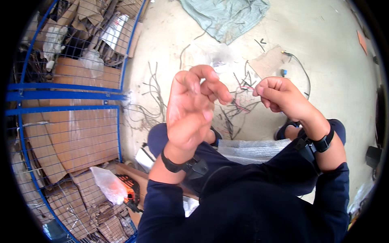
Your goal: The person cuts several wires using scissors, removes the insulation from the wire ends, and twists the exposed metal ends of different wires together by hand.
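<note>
My left hand [190,107] is raised over the floor with its palm turned up, fingers bent and apart, and nothing visible in its palm. Just off its fingertips shows a short dark cable piece with a reddish wire [242,107]; whether it touches them I cannot tell. To the right, thumb and forefinger of my right hand [279,94] are pinched together on a thin red wire [246,87], whose end is hidden by the fingers. Below both hands, several dark cable scraps [229,123] lie scattered on the floor. A black strap device sits on each wrist.
Blue mesh cages [73,87] full of cardboard stand at the left. Loose thin cables [156,91], a clear plastic bag [219,54], a cardboard piece [267,61], a black cable [306,73] and a grey-green sheet [227,18] lie on the floor. Bubble wrap [251,150] is between my legs.
</note>
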Demonstrator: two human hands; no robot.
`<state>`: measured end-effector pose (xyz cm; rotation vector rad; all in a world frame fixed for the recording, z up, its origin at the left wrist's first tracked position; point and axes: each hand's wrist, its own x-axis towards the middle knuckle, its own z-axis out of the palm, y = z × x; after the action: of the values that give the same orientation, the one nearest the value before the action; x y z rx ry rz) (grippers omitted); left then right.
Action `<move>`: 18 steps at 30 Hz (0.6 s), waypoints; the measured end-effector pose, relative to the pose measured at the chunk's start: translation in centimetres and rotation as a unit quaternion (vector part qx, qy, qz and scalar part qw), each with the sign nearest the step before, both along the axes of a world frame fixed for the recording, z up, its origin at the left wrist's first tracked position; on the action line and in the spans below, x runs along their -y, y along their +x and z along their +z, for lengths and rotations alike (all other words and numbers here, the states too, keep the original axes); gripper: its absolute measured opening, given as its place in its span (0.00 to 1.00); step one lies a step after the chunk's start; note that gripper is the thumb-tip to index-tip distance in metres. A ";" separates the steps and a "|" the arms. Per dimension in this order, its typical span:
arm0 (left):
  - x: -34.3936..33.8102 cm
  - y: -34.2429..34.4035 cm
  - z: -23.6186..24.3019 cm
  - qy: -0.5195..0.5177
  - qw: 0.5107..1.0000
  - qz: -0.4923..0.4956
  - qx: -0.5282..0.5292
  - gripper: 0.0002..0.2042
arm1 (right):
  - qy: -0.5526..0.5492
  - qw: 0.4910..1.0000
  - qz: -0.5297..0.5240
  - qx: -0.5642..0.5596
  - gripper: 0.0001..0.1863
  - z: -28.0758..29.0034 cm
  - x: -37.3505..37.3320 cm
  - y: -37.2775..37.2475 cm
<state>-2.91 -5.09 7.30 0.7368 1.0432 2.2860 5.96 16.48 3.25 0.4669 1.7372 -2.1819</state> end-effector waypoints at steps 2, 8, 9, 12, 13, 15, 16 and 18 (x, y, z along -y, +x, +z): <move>0.6 0.8 1.8 0.025 0.999 -0.021 0.026 0.19 | -0.003 1.000 -0.004 -0.005 0.10 -0.2 -0.1 0.0; 1.7 5.4 7.0 0.280 0.950 -0.049 -0.128 0.01 | 0.004 1.000 0.006 0.003 0.10 -0.3 -0.3 0.1; 1.6 5.7 8.5 0.286 0.943 -0.057 -0.163 0.04 | 0.010 1.000 0.007 0.001 0.10 -0.4 -0.3 0.0; 2.0 5.8 8.4 0.311 0.932 -0.097 -0.160 0.03 | 0.018 1.000 0.009 -0.002 0.11 -0.8 -0.5 0.5; 2.0 5.8 8.3 0.316 0.929 -0.107 -0.163 0.02 | 0.016 1.000 0.007 -0.004 0.11 -0.9 -0.6 0.5; 1.0 6.0 8.0 0.322 0.925 -0.107 -0.170 0.02 | 0.017 1.000 0.008 -0.006 0.11 -1.0 -0.7 0.5; 1.1 6.0 8.2 0.296 0.932 -0.123 -0.168 0.02 | 0.020 1.000 0.012 -0.007 0.11 -0.9 -0.7 0.4; 2.0 5.5 8.8 0.220 0.947 -0.172 -0.158 0.01 | 0.027 0.999 0.015 -0.009 0.12 -0.8 -0.8 0.3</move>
<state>2.61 -7.06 16.14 1.3852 0.4658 2.1462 6.30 17.24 2.46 0.4339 1.8052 -2.1287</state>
